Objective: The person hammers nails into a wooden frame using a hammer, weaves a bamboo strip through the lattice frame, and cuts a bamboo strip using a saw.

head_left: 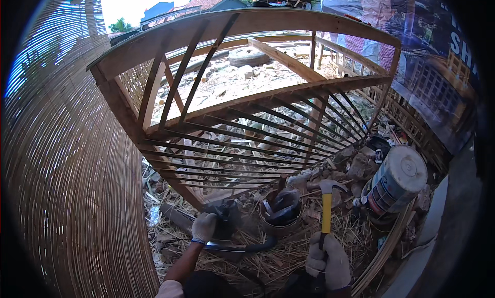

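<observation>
My right hand (328, 263), in a light work glove, is closed round the dark grip of a claw hammer (326, 213). The hammer stands with its steel head up, its yellow shaft above my fingers. My left hand (204, 227), gloved too, is closed at the edge of a thin black plastic bag (227, 218) and seems to grip it. Below that hand lies a dark curved piece (247, 246) with a shiny strip. A round container (281, 223) with dark things inside stands between my hands.
A wooden frame with slats (242, 117) leans across the space ahead. A bamboo screen (77, 169) rises at the left. A tilted paint bucket (405, 166) stands at the right, by a low pale ledge (420, 241). Straw (289, 251) and rubble cover the ground; a tire (247, 56) lies beyond.
</observation>
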A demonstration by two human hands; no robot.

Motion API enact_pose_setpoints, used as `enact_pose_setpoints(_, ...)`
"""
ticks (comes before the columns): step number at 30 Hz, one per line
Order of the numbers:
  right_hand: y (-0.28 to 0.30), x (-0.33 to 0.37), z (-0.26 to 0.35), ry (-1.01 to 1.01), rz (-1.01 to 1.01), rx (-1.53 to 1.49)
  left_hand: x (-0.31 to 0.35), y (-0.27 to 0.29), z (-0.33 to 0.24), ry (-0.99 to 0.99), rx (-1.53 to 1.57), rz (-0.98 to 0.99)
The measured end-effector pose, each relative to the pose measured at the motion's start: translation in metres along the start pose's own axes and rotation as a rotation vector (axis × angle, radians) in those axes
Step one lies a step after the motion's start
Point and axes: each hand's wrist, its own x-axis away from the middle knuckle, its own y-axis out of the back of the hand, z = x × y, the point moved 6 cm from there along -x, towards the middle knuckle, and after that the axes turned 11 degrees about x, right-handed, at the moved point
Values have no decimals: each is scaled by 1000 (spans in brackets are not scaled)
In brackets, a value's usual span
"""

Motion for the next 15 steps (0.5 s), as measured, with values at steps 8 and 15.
enact_pose_setpoints(8,-5,-16,-10,-40,40,6,-63,148,-50,264,257,-467)
enact_pose_setpoints(15,-14,-38,-25,-109,136,-14,-197,307,-157,-112,837,-737)
